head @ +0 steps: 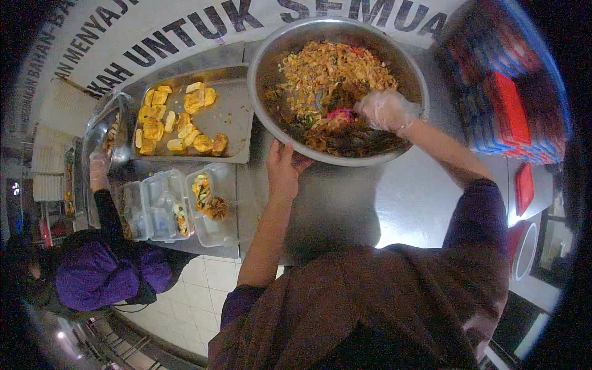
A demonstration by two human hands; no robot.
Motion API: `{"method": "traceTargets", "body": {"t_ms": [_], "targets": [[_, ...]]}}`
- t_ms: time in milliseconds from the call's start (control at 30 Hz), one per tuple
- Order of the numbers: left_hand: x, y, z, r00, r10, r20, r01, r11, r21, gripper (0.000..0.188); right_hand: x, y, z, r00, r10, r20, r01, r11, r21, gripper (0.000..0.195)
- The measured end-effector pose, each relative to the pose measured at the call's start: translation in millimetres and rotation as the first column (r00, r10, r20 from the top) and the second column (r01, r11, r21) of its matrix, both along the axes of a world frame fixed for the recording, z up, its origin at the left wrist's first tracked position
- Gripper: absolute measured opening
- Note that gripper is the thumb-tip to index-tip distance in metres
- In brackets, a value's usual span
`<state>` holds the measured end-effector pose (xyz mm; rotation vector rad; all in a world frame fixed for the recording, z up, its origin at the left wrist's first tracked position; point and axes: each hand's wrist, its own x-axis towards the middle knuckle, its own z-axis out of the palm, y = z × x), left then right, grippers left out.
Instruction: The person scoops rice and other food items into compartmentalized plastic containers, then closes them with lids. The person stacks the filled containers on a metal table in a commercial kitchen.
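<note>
A large round metal bowl (351, 162) stands on the steel table before me, holding a heap of brown shredded food, perhaps noodles or cabbage (333, 69). My left hand (283, 171), bare, grips the bowl's near rim on the left side. Inside the bowl, my right hand (388, 111) wears a clear plastic glove, its fingers curled at the edge of the food. Just left of those fingertips is a small pink item (341, 114), blurred. Whether the right hand holds it I cannot tell.
Left of the bowl lies a metal tray (231, 99) with yellow fried pieces. Nearer are divided plastic boxes (217, 233), some holding food. A co-worker's gloved hand (98, 171) reaches into another bowl (122, 155). Red and blue stacked lids or trays (508, 111) stand right.
</note>
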<state>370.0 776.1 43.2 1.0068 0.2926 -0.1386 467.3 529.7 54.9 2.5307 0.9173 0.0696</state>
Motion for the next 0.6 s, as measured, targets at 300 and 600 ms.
{"method": "traceTargets", "body": {"t_ms": [300,600], "targets": [[-3,2,-2,1.000,-0.012,-0.018,0.012,1.000,0.010,0.025,5,-6,9,0.992,-0.122,-0.012,0.122,0.992,0.029,0.010],[1,0,-4,1.000,-0.007,0.011,0.007,1.000,-0.013,0.028,6,-64,-18,0.985,0.118,-0.129,-0.081,0.961,0.265,0.008]]}}
